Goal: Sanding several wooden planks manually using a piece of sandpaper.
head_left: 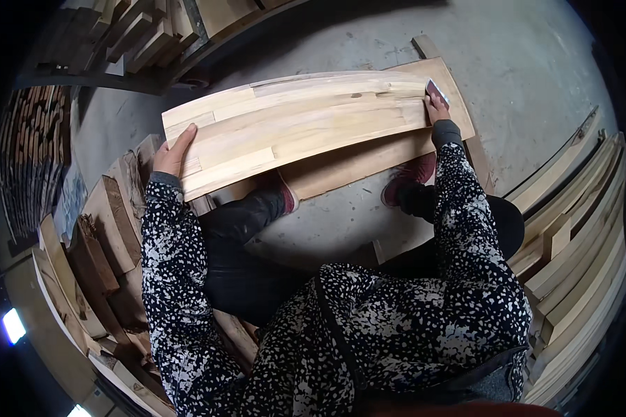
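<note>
A long pale wooden panel (299, 125), made of joined strips, is held in front of me, above my knees. My left hand (172, 151) is closed on its left end, thumb on the upper face and the other fingers hidden below. At the panel's right end, my right hand (436, 110) is closed on a small flat piece (436, 92), reddish with a pale edge, too small to name surely. That piece lies against the panel's face near the end. Beneath the panel is a wider, browner board (362, 161), partly covered by it.
Stacked planks (577, 229) stand along my right side. Rough offcuts (108, 229) crowd my left, with a pile of thin slats (33, 153) beyond. A shelf (181, 66) holding timber is at the far left. A wooden strip (476, 156) lies under the browner board on the concrete floor (528, 76).
</note>
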Demonstrator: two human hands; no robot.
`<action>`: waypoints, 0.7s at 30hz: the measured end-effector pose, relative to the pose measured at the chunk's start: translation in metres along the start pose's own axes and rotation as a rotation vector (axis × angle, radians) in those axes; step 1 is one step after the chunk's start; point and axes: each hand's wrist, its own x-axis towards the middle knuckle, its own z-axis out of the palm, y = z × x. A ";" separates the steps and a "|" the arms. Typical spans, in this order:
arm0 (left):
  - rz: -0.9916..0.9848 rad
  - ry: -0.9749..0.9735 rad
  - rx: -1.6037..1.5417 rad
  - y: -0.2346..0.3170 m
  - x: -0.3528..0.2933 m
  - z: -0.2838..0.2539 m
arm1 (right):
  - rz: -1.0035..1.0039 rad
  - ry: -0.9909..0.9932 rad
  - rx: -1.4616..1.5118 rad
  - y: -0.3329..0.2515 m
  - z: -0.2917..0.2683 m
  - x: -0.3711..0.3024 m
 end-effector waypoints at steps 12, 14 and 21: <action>-0.033 0.025 0.038 0.013 -0.005 -0.018 | -0.680 0.100 0.182 -0.171 -0.016 -0.066; 0.005 0.019 0.106 0.022 -0.011 0.001 | -0.503 0.174 0.196 -0.096 -0.009 -0.047; 0.110 0.031 0.056 0.033 -0.025 0.001 | 0.203 0.055 0.103 -0.045 -0.008 -0.089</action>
